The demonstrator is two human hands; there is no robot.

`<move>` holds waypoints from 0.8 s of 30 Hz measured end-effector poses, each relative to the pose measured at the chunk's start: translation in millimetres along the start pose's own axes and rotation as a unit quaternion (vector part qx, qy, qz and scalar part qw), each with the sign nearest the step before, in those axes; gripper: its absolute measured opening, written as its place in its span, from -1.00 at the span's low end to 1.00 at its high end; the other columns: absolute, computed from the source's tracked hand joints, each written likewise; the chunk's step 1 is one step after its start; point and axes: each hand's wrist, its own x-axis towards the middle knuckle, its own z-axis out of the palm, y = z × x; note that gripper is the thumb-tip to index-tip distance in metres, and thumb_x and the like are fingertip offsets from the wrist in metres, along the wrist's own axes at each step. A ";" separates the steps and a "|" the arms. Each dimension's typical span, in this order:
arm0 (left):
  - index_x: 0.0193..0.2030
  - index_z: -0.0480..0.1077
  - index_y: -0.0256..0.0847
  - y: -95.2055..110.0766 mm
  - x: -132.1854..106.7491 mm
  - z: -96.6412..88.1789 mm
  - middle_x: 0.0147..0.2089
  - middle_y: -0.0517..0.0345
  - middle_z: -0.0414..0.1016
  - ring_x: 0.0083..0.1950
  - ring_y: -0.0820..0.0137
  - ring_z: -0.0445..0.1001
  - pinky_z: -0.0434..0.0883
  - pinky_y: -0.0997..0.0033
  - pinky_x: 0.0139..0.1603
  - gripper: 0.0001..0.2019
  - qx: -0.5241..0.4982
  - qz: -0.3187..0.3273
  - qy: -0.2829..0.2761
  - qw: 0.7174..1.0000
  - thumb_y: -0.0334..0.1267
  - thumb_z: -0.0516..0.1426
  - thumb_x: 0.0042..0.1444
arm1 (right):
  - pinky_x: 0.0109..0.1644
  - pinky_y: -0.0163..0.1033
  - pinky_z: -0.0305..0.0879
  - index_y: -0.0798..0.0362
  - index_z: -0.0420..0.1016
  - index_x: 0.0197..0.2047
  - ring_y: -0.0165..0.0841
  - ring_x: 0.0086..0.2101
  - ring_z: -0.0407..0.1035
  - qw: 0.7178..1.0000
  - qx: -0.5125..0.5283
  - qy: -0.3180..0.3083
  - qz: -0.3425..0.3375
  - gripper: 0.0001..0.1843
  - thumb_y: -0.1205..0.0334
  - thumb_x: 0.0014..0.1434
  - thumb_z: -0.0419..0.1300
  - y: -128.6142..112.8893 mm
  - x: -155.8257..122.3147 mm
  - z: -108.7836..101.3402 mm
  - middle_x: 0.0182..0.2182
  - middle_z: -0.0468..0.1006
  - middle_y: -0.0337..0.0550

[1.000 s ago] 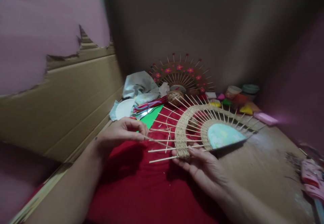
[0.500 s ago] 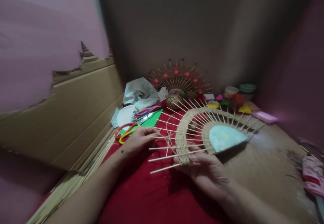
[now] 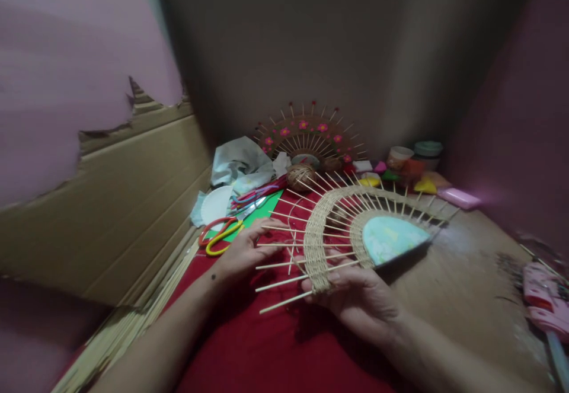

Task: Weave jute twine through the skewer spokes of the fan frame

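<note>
Half-round woven skewer fan (image 3: 317,245); pale blue centre; sticks splayed outward; tilted over red cloth (image 3: 267,345)

The right hand (image 3: 355,301) holds the lower end of a half-round woven skewer fan (image 3: 316,245) above a red cloth (image 3: 267,351). The left hand (image 3: 242,253) touches its bare skewer tips. Red-and-yellow scissors (image 3: 220,233) lie just beside that hand, and a twine ball (image 3: 300,176) sits behind the fan.

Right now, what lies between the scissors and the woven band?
In the head view, the left hand lies between the scissors and the woven band, its fingers among the bare skewer ends, over the red cloth.
</note>
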 end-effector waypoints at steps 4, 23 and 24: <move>-0.17 0.47 -0.23 5.1 -5.5 -2.4 -0.05 -0.09 0.44 -0.13 0.26 0.45 0.38 0.25 -0.13 -0.71 -0.076 -0.072 -0.101 0.989 -0.29 0.24 -0.10 | -0.16 -0.11 0.29 0.18 0.54 -0.37 -0.30 -0.40 0.42 1.000 0.002 -0.001 0.001 -0.74 0.52 -0.17 0.11 -1.3 -1.1 2.6 -0.42 0.57 -0.04; -0.37 0.43 -0.30 -12.4 0.5 31.6 -0.47 0.18 0.45 -0.49 0.51 0.38 0.30 0.50 -0.45 -0.81 -0.156 -0.159 -0.040 0.974 -0.22 0.25 -0.10 | -0.06 -0.04 0.22 0.16 0.47 -0.26 -0.28 -0.33 0.44 0.999 0.023 -0.023 0.024 -0.64 0.56 -0.18 0.08 0.7 -0.3 0.4 -0.35 0.56 -0.06; -0.37 0.43 -0.30 -12.4 0.3 32.2 -0.45 0.17 0.45 -0.47 0.50 0.39 0.31 0.49 -0.43 -0.81 -0.161 -0.163 -0.039 0.973 -0.22 0.25 -0.10 | -0.06 -0.04 0.22 0.16 0.47 -0.25 -0.28 -0.34 0.44 0.999 0.025 -0.021 0.026 -0.64 0.56 -0.18 0.08 0.7 -0.3 0.5 -0.35 0.56 -0.07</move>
